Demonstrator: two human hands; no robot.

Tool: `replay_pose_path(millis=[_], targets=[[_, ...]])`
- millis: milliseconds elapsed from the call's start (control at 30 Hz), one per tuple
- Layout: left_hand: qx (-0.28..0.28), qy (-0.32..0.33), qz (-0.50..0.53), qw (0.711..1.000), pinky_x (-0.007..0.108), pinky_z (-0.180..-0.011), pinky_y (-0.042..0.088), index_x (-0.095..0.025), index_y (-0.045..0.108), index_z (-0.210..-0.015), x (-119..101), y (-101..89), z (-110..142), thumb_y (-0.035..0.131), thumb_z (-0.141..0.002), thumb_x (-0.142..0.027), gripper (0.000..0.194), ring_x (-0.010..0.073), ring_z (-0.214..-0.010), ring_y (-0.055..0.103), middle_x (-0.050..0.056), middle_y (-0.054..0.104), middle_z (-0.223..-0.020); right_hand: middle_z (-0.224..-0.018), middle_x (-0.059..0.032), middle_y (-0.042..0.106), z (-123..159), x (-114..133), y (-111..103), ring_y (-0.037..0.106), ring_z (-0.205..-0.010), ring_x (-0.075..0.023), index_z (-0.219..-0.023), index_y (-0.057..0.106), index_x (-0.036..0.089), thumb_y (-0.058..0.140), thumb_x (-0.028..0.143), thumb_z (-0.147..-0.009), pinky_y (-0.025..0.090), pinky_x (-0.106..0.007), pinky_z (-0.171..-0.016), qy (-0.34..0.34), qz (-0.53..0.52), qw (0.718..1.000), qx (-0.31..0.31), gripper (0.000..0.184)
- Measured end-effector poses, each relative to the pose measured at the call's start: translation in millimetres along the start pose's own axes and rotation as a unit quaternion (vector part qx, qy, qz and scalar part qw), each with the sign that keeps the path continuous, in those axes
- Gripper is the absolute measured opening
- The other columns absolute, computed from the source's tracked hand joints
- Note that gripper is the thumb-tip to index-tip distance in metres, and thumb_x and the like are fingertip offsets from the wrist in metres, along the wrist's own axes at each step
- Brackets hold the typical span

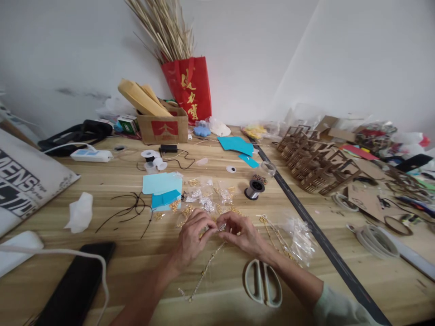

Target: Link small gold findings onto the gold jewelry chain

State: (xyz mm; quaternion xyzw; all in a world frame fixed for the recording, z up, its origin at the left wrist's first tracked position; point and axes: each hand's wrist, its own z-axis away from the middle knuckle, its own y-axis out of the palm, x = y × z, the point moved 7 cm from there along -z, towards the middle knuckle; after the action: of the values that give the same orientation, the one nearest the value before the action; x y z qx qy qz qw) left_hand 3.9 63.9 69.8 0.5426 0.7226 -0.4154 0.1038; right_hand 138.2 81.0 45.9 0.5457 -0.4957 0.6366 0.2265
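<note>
Over the middle of the table, my left hand and my right hand meet fingertip to fingertip, both pinched closed. From beneath my right fingers a thin gold and clear beaded strand trails down to the tabletop and bends at its lower end. What my left fingertips pinch is too small to make out. Just beyond the hands lie small clear bags of silver beads and loose gold beads. White-handled scissors lie below my right wrist, handles toward me.
A wire spool stands past my right hand. Gold chains and clear plastic bags lie right of it. Blue cards and black cord are at the left, a black phone nearer. Brown wooden frames stand far right.
</note>
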Motion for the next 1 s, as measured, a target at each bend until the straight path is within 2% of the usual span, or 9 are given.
replay_pose_path(millis=[133, 200, 467, 633, 700, 867, 1000], targets=[[-0.020, -0.012, 0.009, 1.000, 0.031, -0.073, 0.046, -0.017, 0.060, -0.075, 6.5, -3.5, 0.6, 0.059, -0.086, -0.016, 0.011, 0.0192, -0.081, 0.055, 0.005, 0.063, -0.074, -0.065, 0.0028, 0.055, -10.6, -4.3, 6.1, 0.045, -0.052, -0.0071, -0.085, 0.060, 0.015, 0.069, 0.038, -0.078, 0.035, -0.019, -0.048, 0.031, -0.125, 0.992, 0.014, 0.026], [-0.033, -0.018, 0.018, 0.999, 0.032, -0.073, 0.047, -0.017, 0.061, -0.075, 11.2, -4.5, 1.4, 0.059, -0.086, -0.017, 0.011, 0.0191, -0.080, 0.056, 0.005, 0.063, -0.074, -0.061, 0.0040, 0.052, -12.7, -4.7, 6.8, 0.043, -0.050, -0.0069, -0.082, 0.060, 0.015, 0.067, 0.040, -0.078, 0.034, -0.019, -0.046, 0.042, -0.141, 0.989, 0.023, 0.027], [-0.030, -0.095, 0.082, 0.992, 0.033, -0.075, 0.047, -0.018, 0.063, -0.072, 22.3, 1.9, 5.9, 0.060, -0.084, -0.025, 0.014, 0.0200, -0.077, 0.060, 0.006, 0.067, -0.075, -0.069, 0.0004, 0.059, -11.3, 10.0, -2.2, 0.049, -0.061, -0.0094, -0.081, 0.064, 0.014, 0.058, 0.021, -0.083, 0.037, -0.020, -0.055, -0.003, 0.029, 0.999, 0.023, 0.009], [-0.042, -0.176, 0.139, 0.974, 0.029, -0.074, 0.047, -0.018, 0.064, -0.076, 28.4, 4.8, 10.3, 0.060, -0.083, -0.024, 0.010, 0.0185, -0.078, 0.062, 0.005, 0.067, -0.078, -0.072, -0.0007, 0.059, -10.3, 21.2, -9.9, 0.051, -0.064, -0.0108, -0.082, 0.063, 0.014, 0.058, 0.027, -0.086, 0.038, -0.021, -0.056, -0.016, 0.042, 0.999, 0.012, 0.015], [-0.033, -0.194, 0.154, 0.968, 0.028, -0.073, 0.047, -0.017, 0.064, -0.077, 32.7, 10.0, 12.6, 0.060, -0.082, -0.023, 0.009, 0.0182, -0.077, 0.063, 0.005, 0.067, -0.079, -0.071, -0.0006, 0.057, -9.8, 24.6, -14.3, 0.050, -0.064, -0.0105, -0.081, 0.062, 0.014, 0.059, 0.033, -0.086, 0.037, -0.021, -0.055, -0.016, 0.011, 1.000, 0.016, 0.019], [0.038, -0.176, 0.138, 0.974, 0.030, -0.073, 0.048, -0.017, 0.067, -0.072, 40.7, 32.7, 18.8, 0.060, -0.080, -0.023, 0.012, 0.0187, -0.075, 0.064, 0.006, 0.070, -0.076, -0.066, 0.0020, 0.051, -6.4, 21.8, -30.7, 0.045, -0.056, -0.0083, -0.080, 0.059, 0.015, 0.063, 0.042, -0.083, 0.039, -0.020, -0.050, 0.002, -0.105, 0.994, 0.023, 0.027], [0.064, -0.167, 0.114, 0.977, 0.030, -0.073, 0.048, -0.018, 0.068, -0.072, 44.7, 44.6, 24.9, 0.060, -0.081, -0.023, 0.013, 0.0188, -0.076, 0.064, 0.006, 0.070, -0.076, -0.066, 0.0018, 0.051, 1.4, 16.7, -48.2, 0.047, -0.057, -0.0085, -0.078, 0.059, 0.015, 0.065, 0.041, -0.082, 0.041, -0.020, -0.050, 0.008, -0.127, 0.992, 0.002, 0.027]])
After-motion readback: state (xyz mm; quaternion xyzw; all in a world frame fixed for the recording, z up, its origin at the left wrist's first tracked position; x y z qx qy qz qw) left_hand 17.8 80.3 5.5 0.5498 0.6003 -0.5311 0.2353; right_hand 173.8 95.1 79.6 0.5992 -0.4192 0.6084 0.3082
